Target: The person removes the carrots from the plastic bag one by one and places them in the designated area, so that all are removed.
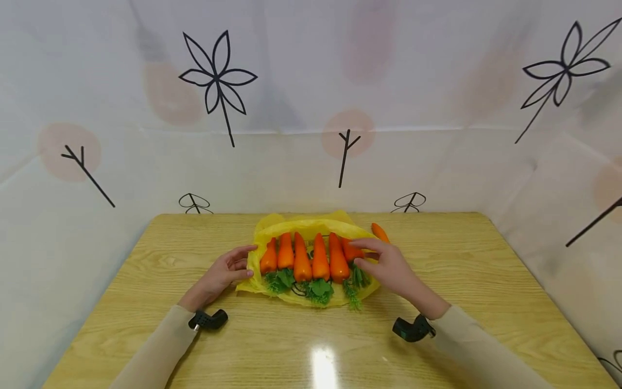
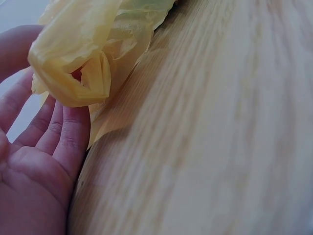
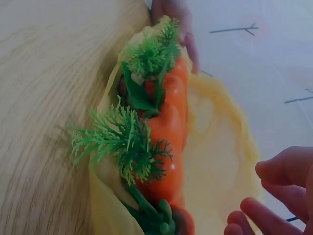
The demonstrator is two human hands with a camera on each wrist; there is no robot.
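Observation:
A yellow plastic bag (image 1: pixel 272 227) lies spread on the table with its mouth turned up. In it several orange toy carrots (image 1: pixel 319 259) sit side by side, their green leafy tops (image 3: pixel 117 142) towards the near edge. My left hand (image 1: pixel 224 273) holds the bag's left edge; in the left wrist view the fingers (image 2: pixel 73 132) curl under the crumpled plastic. Over the bag's right end, my right hand (image 1: pixel 386 265) has its fingers apart beside the rightmost carrot (image 1: pixel 351 251). Its fingertips (image 3: pixel 252 208) show nothing between them in the right wrist view.
One more carrot (image 1: pixel 380 233) lies outside the bag, behind my right hand. The wooden table (image 1: pixel 272 346) has a white cloth backdrop (image 1: pixel 291 162) with drawn plants along its back and sides.

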